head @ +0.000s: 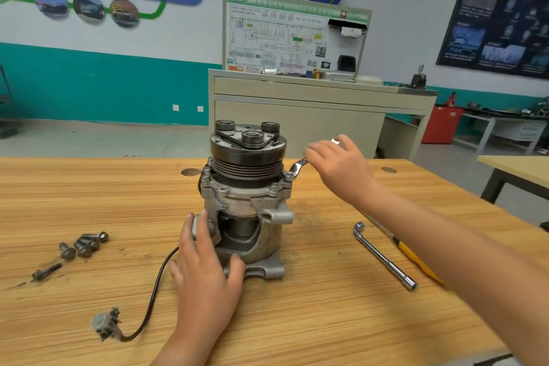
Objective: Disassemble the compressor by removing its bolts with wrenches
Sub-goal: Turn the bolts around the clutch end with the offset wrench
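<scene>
Head view: the compressor [246, 202] stands upright near the middle of the bench [326, 321], pulley end up. That puts the bolt heads around its upper flange where a tool can reach them from the side.

The left hand [205, 270] lies flat against the lower housing. Its grip is spread, with the fingers straight and pressing rather than wrapped, most likely to stop the body turning or tipping when force goes on a bolt.

The right hand [335, 163] has its grip closed round the handle of a wrench [297, 168]. The ring end of the wrench sits on a bolt [288, 177] at the right edge of the flange. Holding the handle far from the bolt gives leverage.

Several loose bolts [84, 244] lie together at the left, well apart from the work, so part of the job looks done.

An L-shaped socket wrench [383, 255] and a yellow-handled tool [416, 258], partly hidden by the right forearm, lie to the right within easy reach.

The compressor's black cable [154, 291] trails towards the near edge and ends in a plug [108, 324].
</scene>
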`<state>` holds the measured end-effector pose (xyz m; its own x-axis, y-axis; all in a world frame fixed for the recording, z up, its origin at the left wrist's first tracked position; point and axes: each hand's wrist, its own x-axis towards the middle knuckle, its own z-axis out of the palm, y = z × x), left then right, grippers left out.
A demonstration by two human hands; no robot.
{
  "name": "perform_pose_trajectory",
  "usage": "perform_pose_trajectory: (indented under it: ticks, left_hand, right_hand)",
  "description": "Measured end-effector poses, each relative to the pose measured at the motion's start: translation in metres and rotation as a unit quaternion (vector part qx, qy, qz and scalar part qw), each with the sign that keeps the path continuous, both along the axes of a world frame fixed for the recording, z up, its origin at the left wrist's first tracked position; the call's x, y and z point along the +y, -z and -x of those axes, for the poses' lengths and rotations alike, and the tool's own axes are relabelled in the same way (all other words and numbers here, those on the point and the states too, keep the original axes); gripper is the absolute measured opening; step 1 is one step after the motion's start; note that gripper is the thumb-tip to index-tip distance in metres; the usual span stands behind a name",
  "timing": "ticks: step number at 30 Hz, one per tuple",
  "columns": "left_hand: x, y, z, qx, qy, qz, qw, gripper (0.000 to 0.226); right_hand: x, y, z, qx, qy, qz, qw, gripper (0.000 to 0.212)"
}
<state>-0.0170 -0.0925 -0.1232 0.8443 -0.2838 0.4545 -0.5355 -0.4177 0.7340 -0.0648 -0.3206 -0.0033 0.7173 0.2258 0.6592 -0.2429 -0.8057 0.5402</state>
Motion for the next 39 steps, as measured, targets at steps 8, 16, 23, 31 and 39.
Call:
perform_pose_trajectory:
  ticks: [8, 16, 23, 31, 39]
  left_hand:
    - [0.003, -0.002, 0.002, -0.002, 0.009, 0.01, 1.0, 0.085]
    - [0.001, -0.001, 0.002, -0.006, 0.007, 0.003, 1.0, 0.084]
    - [0.003, -0.002, 0.003, 0.001, 0.01, 0.002, 1.0, 0.085]
    - [0.004, -0.005, 0.004, 0.013, 0.022, 0.009, 1.0, 0.085]
    - [0.005, -0.003, 0.002, 0.017, 0.066, 0.039, 0.997, 0.083]
  right_hand:
    - [0.014, -0.001, -0.005, -0.132, -0.089, -0.195, 0.968, 0.012]
    - [0.055, -0.008, 0.058, 0.054, 0.079, -0.223, 0.97, 0.03]
    - [0.067, -0.01, 0.064, 0.147, 0.176, -0.183, 0.956, 0.034]
    - [0.091, -0.024, 0.055, 0.238, 0.249, -0.063, 0.937, 0.046]
    - [0.084, -0.033, 0.052, 0.268, 0.248, -0.009, 0.931, 0.043]
